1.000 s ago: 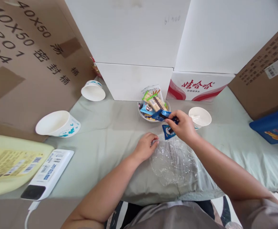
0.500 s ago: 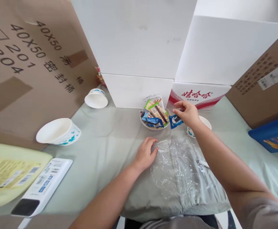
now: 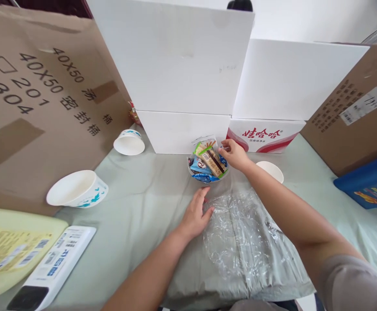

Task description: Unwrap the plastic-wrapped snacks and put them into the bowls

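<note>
A clear bowl (image 3: pixel 191 170) of wrapped snacks stands in front of the white boxes. On top of the heap lies a bar in a clear and green wrapper (image 3: pixel 212 160), with blue packets around it. At the bowl's right rim, my right hand (image 3: pixel 235 154) pinches a small blue snack packet (image 3: pixel 222 160) against the heap; the fingers partly cover it. My left hand (image 3: pixel 194 216) rests open on the cloth in front of the bowl, thumb apart from the fingers, beside a crumpled clear plastic sheet (image 3: pixel 236 233).
Behind my right forearm sits a white paper bowl (image 3: pixel 270 172). Two more paper bowls, one nearer (image 3: pixel 78 190) and one farther (image 3: pixel 129 143), lie tilted at left. A white device (image 3: pixel 57 263) and a pale yellow container (image 3: pixel 10 246) are front left. Cardboard boxes (image 3: pixel 61 129) flank both sides.
My right hand has moved left with the blue packet, from beside the snack bowl to its right rim. The view has tilted up slightly. My left hand stays by the plastic sheet.
</note>
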### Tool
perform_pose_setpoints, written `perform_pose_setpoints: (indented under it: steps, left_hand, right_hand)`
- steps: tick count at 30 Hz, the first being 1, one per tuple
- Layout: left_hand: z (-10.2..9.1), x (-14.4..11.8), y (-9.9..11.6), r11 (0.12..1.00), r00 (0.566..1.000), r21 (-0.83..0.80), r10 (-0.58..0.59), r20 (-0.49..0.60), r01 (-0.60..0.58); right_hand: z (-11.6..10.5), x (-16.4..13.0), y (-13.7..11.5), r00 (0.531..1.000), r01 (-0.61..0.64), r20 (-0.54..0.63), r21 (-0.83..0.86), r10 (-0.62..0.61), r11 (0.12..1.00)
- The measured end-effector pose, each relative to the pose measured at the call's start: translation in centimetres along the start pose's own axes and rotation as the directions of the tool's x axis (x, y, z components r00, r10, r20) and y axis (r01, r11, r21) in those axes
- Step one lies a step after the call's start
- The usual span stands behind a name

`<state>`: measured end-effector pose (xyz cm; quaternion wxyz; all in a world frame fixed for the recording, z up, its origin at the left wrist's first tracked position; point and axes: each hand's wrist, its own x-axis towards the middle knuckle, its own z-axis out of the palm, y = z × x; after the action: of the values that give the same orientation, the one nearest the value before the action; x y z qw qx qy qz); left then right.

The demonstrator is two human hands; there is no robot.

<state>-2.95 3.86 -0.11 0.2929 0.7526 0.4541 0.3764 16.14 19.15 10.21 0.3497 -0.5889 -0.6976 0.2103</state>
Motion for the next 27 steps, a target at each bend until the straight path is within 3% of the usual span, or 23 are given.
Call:
perform_pose_setpoints:
  steps: [6,9,11,14,16,17,19,22,25,27]
  left_hand:
    - [0.1,-0.1,0.1,1.0,0.999,0.012,0.001,-0.054,0.0]
    - [0.1,0.0,0.0,1.0,0.997,0.013,0.0,-0.083,0.001]
    - [0.0,0.1,-0.1,1.0,0.996,0.016,0.007,-0.085,-0.006]
    - [-0.6,0.3,0.2,0.998,0.992,0.026,0.066,-0.11,-0.064]
    - [-1.1,0.2,0.9,0.987,0.975,0.062,0.154,-0.16,-0.145]
    - [-1.3,0.1,1.3,0.976,0.96,0.091,0.213,-0.18,-0.199]
    - [-1.5,-0.3,2.3,0.939,0.928,0.14,0.334,-0.165,-0.313]
    - [-0.7,-1.2,3.8,0.885,0.894,0.123,0.441,0.081,-0.448]
    - [0.8,-1.8,4.1,0.892,0.89,0.205,0.331,0.313,-0.404]
    - [1.6,-1.8,3.6,0.888,0.931,0.355,0.179,0.318,-0.292]
  right_hand:
    - [-0.4,-1.2,1.8,0.979,0.131,0.134,0.164,-0.153,0.978]
    - [-0.3,-1.2,2.2,0.973,0.131,0.164,0.199,-0.164,0.971]
    - [-0.6,-1.6,2.2,0.982,0.124,0.114,0.225,-0.152,0.966]
    - [-1.6,-3.7,2.4,0.977,0.201,-0.108,0.181,-0.184,0.963]
    - [-2.3,-6.5,2.9,0.959,0.233,-0.189,0.088,-0.213,0.968]
    - [-2.6,-8.4,3.3,0.959,0.238,-0.168,0.038,-0.228,0.971]
    - [-2.7,-12.6,4.2,0.962,0.269,-0.028,-0.061,-0.271,0.961]
    - [-1.4,-19.6,5.1,0.901,0.412,0.237,-0.2,-0.364,0.889]
    - [0.7,-25.7,4.4,0.888,0.434,0.304,-0.305,-0.346,0.847]
    - [1.7,-28.5,3.1,0.916,0.372,0.293,-0.359,-0.275,0.856]
